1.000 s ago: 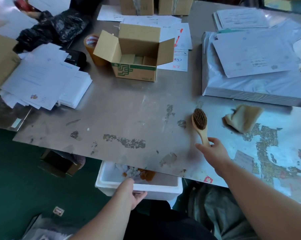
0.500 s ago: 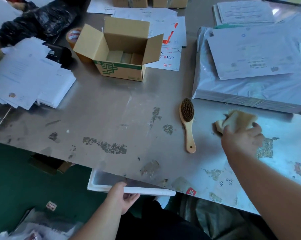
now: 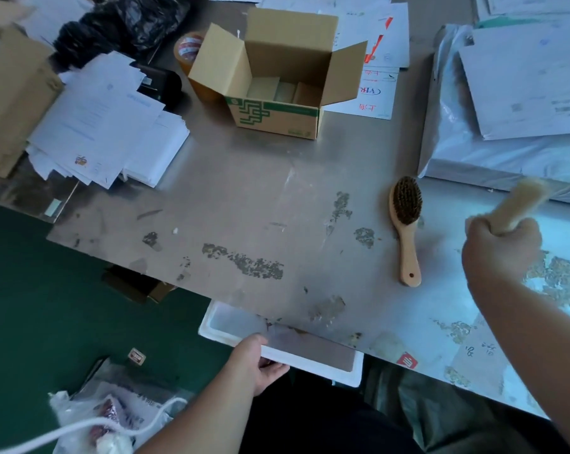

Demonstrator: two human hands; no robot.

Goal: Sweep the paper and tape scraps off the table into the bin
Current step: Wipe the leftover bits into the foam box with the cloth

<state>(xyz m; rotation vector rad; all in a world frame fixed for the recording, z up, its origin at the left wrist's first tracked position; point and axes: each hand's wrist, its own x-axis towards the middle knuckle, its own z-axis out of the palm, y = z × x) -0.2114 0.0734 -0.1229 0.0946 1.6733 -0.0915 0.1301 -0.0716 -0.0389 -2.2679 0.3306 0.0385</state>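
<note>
A white foam bin (image 3: 352,375) sits half under the table's near edge, and my left hand (image 3: 256,362) grips its front rim. My right hand (image 3: 500,250) is closed around a tan wad of paper and tape scraps (image 3: 522,201), lifted off the grey metal table (image 3: 244,198) at the right. A wooden brush (image 3: 406,221) lies bristles up on the table, just left of my right hand, untouched. A tiny white scrap (image 3: 175,230) lies on the table toward the left.
An open cardboard box (image 3: 277,116) stands at the table's back centre with a tape roll (image 3: 188,49) behind it. Stacks of papers (image 3: 103,126) lie at left, a wrapped white bundle (image 3: 506,158) at right. A plastic bag (image 3: 113,417) lies on the green floor.
My right hand let go of the brush, left it on the table, reached right, grabbed the tan scrap wad and lifted it. My left hand kept holding the bin.
</note>
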